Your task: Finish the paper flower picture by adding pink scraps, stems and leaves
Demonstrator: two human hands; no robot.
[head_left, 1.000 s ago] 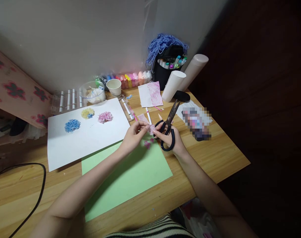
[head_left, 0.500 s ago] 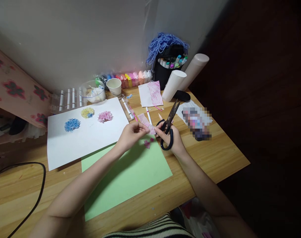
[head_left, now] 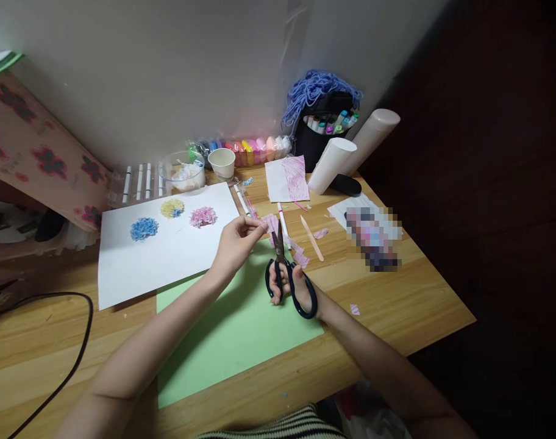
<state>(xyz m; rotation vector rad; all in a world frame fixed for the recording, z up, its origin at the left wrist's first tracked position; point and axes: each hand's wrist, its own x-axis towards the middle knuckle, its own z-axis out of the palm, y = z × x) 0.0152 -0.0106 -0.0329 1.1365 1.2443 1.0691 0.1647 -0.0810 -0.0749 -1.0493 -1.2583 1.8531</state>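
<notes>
My left hand (head_left: 235, 244) pinches a small pink-scribbled paper piece (head_left: 270, 222) above the far edge of the green sheet (head_left: 232, 329). My right hand (head_left: 296, 286) has its fingers through the black handles of the scissors (head_left: 287, 277), whose blades point away from me and meet the pink paper. Small pink paper scraps (head_left: 300, 259) lie just right of the blades. On the white sheet (head_left: 163, 244) to the left sit a blue tuft (head_left: 144, 228), a yellow tuft (head_left: 172, 208) and a pink tuft (head_left: 203, 216).
On the wooden desk (head_left: 397, 286) are a wooden stick (head_left: 311, 238), markers (head_left: 241, 201), a pink-scribbled paper (head_left: 287, 179), a paper cup (head_left: 224, 163), a clear bowl (head_left: 181, 172), clay packs (head_left: 255, 149), a marker case with blue yarn (head_left: 321, 116), two rolls (head_left: 333, 164) and a black cable (head_left: 53, 341).
My right hand drew back toward me and turned the scissors so the blades now point at the pink paper. More pink scraps lie on the desk. The view shifted slightly.
</notes>
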